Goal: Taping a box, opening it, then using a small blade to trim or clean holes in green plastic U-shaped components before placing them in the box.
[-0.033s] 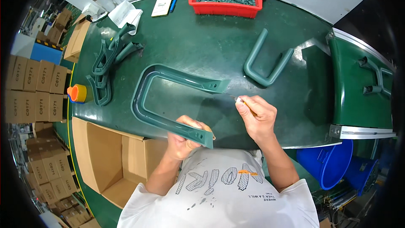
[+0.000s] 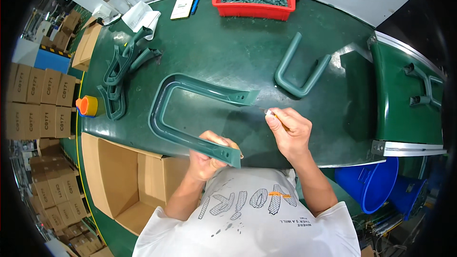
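Note:
My left hand (image 2: 207,158) is closed round the near arm of a green U-shaped plastic handle (image 2: 159,109), close to its end. The handle's hollow, channelled side shows, with small holes near both flared ends. My right hand (image 2: 293,132) pinches a small craft knife (image 2: 270,113) with a white and yellow grip, mostly hidden by the fingers. Its thin tip points left, near the far arm's end; whether it touches cannot be told. Beyond my right hand, another green U-shaped handle (image 2: 285,81) lies on the green table (image 2: 214,43).
Several green handles (image 2: 116,74) lie heaped at the left. A red bin (image 2: 253,13) of small green pieces stands at the back, near a phone (image 2: 184,4) and blue pen (image 2: 196,3). An open cardboard box (image 2: 112,176) sits front left, a conveyor (image 2: 404,95) right, blue bins (image 2: 369,185) below.

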The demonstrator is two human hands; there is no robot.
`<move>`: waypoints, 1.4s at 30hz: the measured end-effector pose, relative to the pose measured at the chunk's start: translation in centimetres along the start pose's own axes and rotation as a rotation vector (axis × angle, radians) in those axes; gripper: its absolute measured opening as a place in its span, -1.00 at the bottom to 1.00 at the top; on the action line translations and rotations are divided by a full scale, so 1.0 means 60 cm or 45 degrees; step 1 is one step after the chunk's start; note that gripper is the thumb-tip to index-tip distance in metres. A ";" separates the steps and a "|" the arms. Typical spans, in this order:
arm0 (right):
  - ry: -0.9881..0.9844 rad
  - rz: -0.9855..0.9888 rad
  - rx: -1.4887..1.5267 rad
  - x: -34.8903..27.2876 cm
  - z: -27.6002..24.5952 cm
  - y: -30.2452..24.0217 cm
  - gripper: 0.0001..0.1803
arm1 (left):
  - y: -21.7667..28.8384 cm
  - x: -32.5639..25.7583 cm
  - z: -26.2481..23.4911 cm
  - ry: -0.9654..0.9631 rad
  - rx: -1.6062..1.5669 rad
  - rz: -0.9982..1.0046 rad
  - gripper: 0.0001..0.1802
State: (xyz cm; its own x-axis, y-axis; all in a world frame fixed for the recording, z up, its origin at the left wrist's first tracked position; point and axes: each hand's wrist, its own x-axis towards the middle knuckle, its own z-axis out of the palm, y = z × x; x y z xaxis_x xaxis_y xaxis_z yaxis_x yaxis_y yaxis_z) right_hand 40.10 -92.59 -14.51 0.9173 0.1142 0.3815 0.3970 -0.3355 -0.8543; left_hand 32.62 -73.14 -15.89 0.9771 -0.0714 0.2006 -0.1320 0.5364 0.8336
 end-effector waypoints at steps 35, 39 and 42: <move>-0.644 0.886 0.736 0.021 -0.047 0.004 -0.51 | 0.000 -0.023 -0.024 -0.090 -0.171 0.024 -0.56; -0.658 0.863 0.729 0.020 -0.046 0.002 -0.50 | 0.001 -0.021 -0.018 -0.038 -0.194 0.023 -0.57; -0.663 0.849 0.720 0.019 -0.047 0.004 -0.49 | 0.000 -0.021 -0.017 -0.044 -0.195 0.025 -0.57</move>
State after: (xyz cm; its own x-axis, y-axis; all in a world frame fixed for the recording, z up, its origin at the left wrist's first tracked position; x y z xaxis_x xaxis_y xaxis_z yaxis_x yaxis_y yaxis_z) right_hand 41.13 -95.17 -13.30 0.8026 0.5038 -0.3193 -0.3676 -0.0037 -0.9300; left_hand 31.58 -72.19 -16.68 0.9678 -0.0871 0.2363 -0.1217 0.6597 0.7416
